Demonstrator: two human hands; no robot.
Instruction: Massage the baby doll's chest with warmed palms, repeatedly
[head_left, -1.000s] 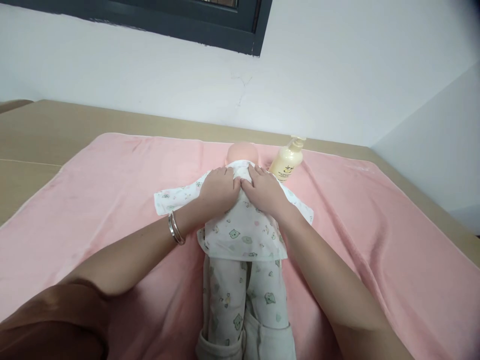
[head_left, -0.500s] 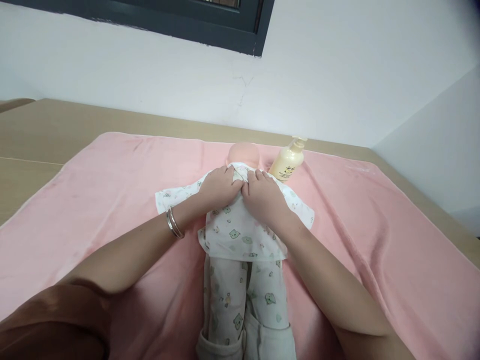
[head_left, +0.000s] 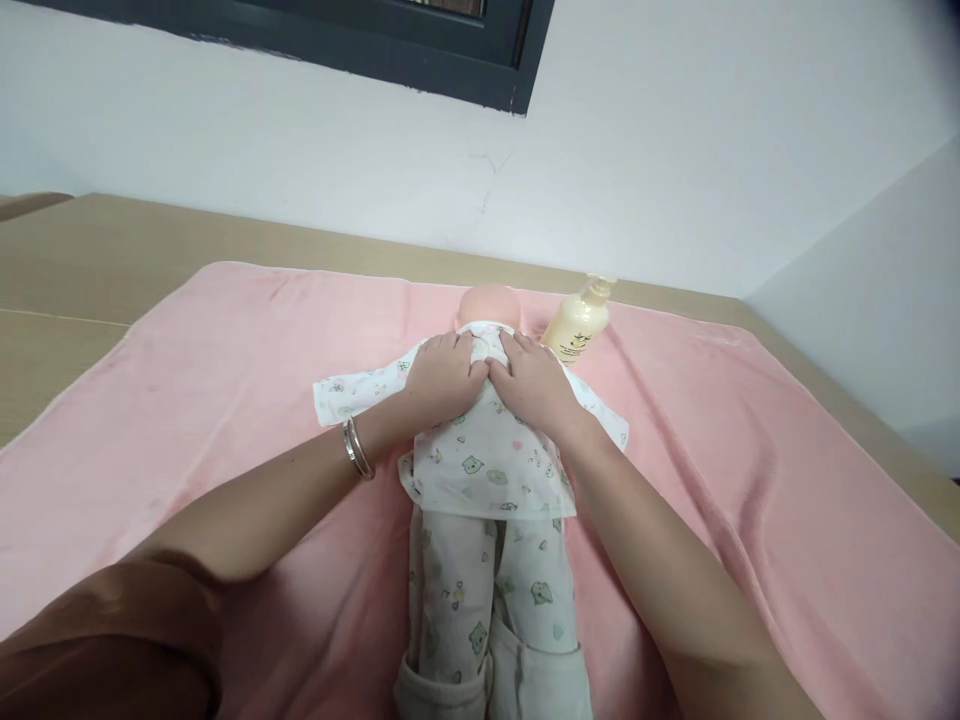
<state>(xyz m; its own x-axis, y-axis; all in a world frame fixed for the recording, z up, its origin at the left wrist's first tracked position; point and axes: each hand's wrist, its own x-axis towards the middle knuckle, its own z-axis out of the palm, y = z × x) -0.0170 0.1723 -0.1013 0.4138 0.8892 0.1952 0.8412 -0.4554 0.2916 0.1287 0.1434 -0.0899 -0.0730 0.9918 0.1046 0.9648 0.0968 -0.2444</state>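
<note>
A baby doll (head_left: 489, 303) lies stretched out on a pink blanket, its bald head at the far end. It wears a white printed top (head_left: 495, 475) and matching printed trousers (head_left: 461, 590) with rolled cuffs. My left hand (head_left: 448, 375) rests flat on the upper left of the top, fingers extended toward the head. On the upper right, my right hand (head_left: 531, 378) lies flat too, its thumb close to or touching the left thumb. Neither hand grasps anything. The doll's face and any hands inside the sleeves are not visible.
A pale yellow pump bottle (head_left: 579, 318) is just right of the doll's head. The pink blanket (head_left: 247, 400) is spread over a wooden table (head_left: 150, 245), with some folds at the right. A white wall (head_left: 637, 150) with a dark window frame (head_left: 420, 60) stands behind.
My hands have flattened and spread slightly apart over the upper part of the top, where the cloth now looks smoother. The doll and the bottle stay in place.
</note>
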